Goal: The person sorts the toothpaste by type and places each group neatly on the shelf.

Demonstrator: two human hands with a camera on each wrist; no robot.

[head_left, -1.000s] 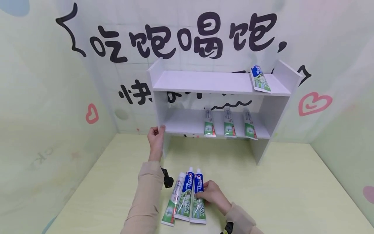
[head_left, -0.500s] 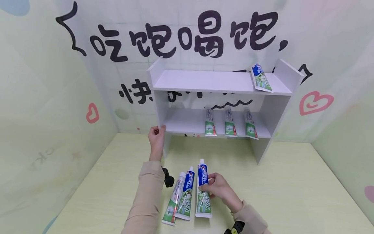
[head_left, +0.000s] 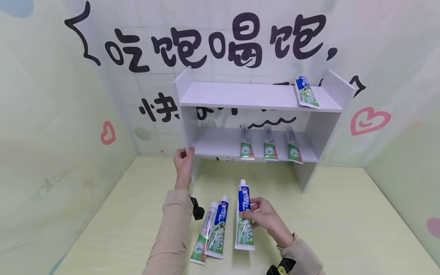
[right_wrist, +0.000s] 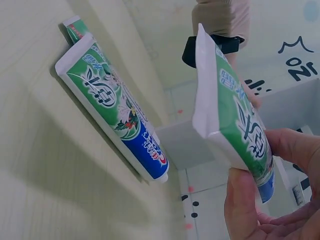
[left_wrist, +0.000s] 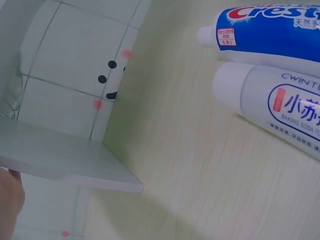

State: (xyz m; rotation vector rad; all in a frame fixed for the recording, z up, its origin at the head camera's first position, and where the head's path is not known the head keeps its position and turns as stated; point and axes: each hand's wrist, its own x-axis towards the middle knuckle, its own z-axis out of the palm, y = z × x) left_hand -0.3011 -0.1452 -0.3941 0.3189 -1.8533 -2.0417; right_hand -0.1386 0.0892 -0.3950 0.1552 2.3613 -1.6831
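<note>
My right hand (head_left: 271, 220) pinches a blue-and-green Crest toothpaste tube (head_left: 245, 233) between thumb and fingers, cap end pointing toward the shelf. In the right wrist view the same held tube (right_wrist: 227, 100) stands clear of the table, its flat white end toward the camera. My left hand (head_left: 183, 164) grips the left side panel of a white two-tier shelf (head_left: 237, 95) at the lower board. Another Crest tube (head_left: 218, 233) lies on the table to the left, partly over a white-and-green baking soda toothpaste tube (head_left: 203, 240).
Three white-and-green tubes (head_left: 269, 147) lie spaced out on the right part of the lower board. One Crest tube (head_left: 306, 93) lies at the right end of the top board. The shelf stands on a pale wooden table (head_left: 113, 225) against a printed wall (head_left: 220, 34).
My right hand has lifted the rightmost Crest tube off the table, away from the other two, and moved it right and toward the shelf. My left hand has stayed on the panel.
</note>
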